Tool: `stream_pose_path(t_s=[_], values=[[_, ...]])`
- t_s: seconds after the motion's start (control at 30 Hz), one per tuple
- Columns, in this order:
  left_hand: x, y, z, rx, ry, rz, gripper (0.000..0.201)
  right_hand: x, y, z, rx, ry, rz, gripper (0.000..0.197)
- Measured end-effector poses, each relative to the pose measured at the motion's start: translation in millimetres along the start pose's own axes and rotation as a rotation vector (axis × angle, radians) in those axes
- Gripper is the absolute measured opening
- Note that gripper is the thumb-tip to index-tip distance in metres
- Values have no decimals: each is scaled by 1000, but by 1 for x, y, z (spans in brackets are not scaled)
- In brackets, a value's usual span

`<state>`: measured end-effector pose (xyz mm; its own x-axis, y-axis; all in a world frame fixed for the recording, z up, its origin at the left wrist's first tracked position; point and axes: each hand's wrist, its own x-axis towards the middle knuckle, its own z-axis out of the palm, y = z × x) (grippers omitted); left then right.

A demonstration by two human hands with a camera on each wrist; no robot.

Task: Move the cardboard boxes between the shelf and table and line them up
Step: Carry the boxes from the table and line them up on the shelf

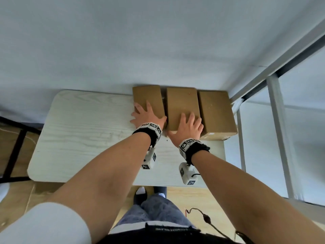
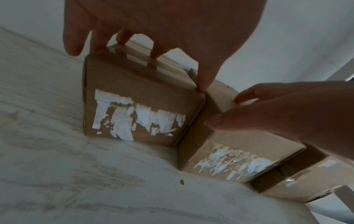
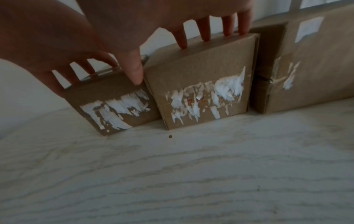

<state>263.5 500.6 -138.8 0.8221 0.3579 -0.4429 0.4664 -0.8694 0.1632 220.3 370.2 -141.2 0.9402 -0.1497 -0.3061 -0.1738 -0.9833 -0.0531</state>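
you are squaring up three brown cardboard boxes on the pale wood-grain table (image 1: 79, 134) by the wall. your left hand (image 1: 146, 116) lies flat, fingers spread, on the left box (image 1: 147, 97); your right hand (image 1: 187, 128) likewise on the middle box (image 1: 182, 103). next, nudge their fronts level with the right box (image 1: 216, 111). torn white label scraps (image 3: 206, 95) bear no readable writing.

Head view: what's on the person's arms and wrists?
Bare forearms; a white sleeve on the left upper arm. Each wrist wears a black band ringed with white black-patterned marker tiles, with a small white camera block underneath.
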Motion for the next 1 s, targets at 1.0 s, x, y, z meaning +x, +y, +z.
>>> stream_pose_path(t_s=[1.0], values=[[-26,-19,-31,62,49,26,103,10,11,-32,-70,26,-121,100]])
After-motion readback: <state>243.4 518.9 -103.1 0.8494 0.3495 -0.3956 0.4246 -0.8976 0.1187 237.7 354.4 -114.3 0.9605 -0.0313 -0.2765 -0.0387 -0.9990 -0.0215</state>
